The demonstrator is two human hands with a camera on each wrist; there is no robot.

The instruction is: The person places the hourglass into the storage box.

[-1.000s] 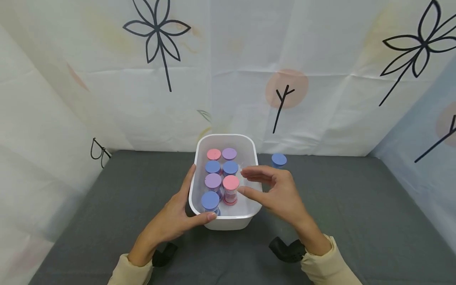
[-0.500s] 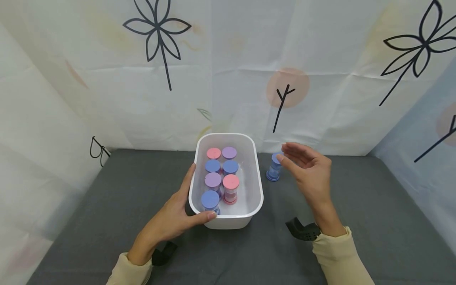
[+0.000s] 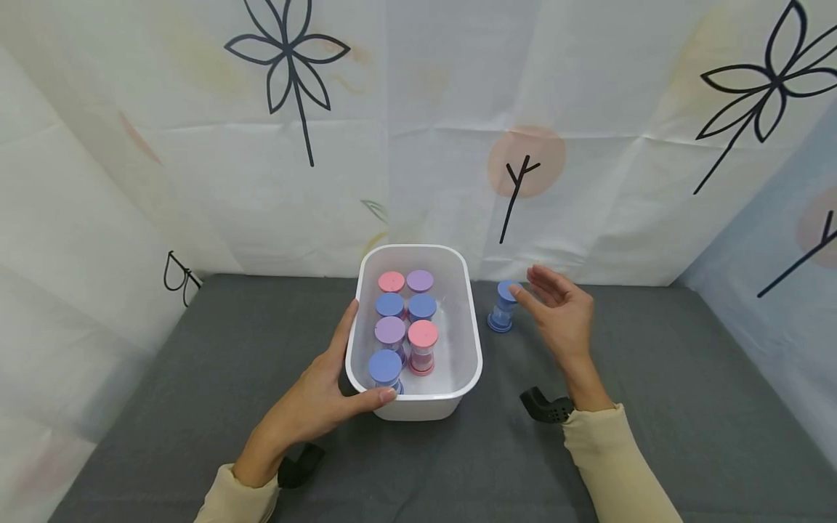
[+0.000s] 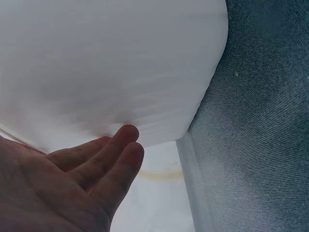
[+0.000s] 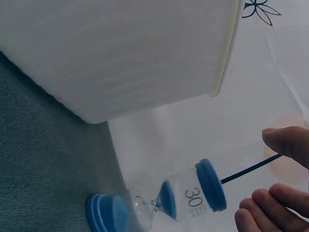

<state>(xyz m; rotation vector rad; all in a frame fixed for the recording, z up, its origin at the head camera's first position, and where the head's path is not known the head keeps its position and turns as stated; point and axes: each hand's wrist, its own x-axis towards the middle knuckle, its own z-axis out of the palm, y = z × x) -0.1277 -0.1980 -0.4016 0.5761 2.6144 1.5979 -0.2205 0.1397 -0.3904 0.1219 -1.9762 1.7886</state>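
Note:
A white plastic bin (image 3: pixel 415 409) holds several upright sand timers with pink, purple and blue caps, such as the pink one (image 3: pixel 422 335) at its middle. My left hand (image 3: pixel 320 396) holds the bin at its near left corner, thumb over the front rim, fingers along the outer wall (image 4: pixel 116 58). Right of the bin, a blue-capped sand timer (image 3: pixel 502 312) stands on the table. My right hand (image 3: pixel 561 312) is beside its top, thumb and fingers apart. In the right wrist view, a gap shows between the timer's cap (image 5: pixel 211 185) and my fingers (image 5: pixel 265 208); "30" is printed on the glass.
A dark grey cloth covers the table (image 3: pixel 686 407). White curtain panels (image 3: pixel 431 181) with plant drawings hang behind it and at both sides. Black straps (image 3: pixel 546 407) are around both wrists.
My right hand has left the inside of the bin and moved right to the standing blue timer, then shifted slightly beside it. My left hand has stayed on the bin.

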